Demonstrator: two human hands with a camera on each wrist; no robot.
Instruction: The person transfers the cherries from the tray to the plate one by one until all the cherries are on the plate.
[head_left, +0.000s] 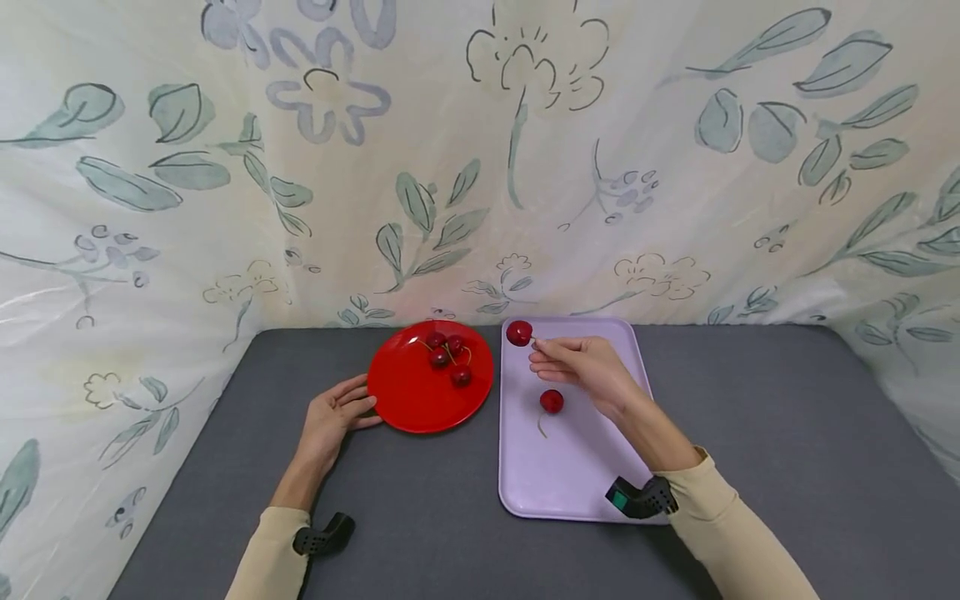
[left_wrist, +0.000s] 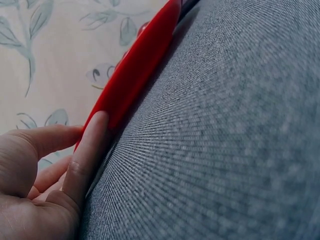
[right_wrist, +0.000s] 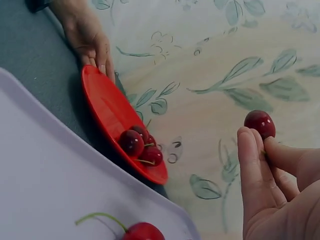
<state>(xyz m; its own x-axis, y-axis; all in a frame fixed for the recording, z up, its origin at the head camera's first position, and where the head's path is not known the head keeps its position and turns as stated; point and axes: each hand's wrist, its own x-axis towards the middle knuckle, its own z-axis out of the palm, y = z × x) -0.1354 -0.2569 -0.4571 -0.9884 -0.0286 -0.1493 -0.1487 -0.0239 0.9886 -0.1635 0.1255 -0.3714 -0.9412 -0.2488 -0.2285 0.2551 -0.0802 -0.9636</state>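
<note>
My right hand (head_left: 581, 367) pinches a dark red cherry (head_left: 519, 333) by its stem between thumb and fingertips, raised over the far left corner of the lilac tray (head_left: 573, 475). Below it, a second cherry (head_left: 551, 401) with its stem lies on the tray. At the left, my left hand (head_left: 330, 425) grips the rim of a red plate (head_left: 420, 404). In the left wrist view, its digits lie on both sides of the plate's edge (left_wrist: 135, 75). Several stemmed cherries (right_wrist: 137, 142) sit clustered on the plate, toward the tray side.
A dark grey cloth (head_left: 420, 517) covers the table under plate and tray. Behind them rises a pale curtain (head_left: 450, 167) with a leaf and flower print, right at the table's far edge. The plate stands close to the tray's left edge.
</note>
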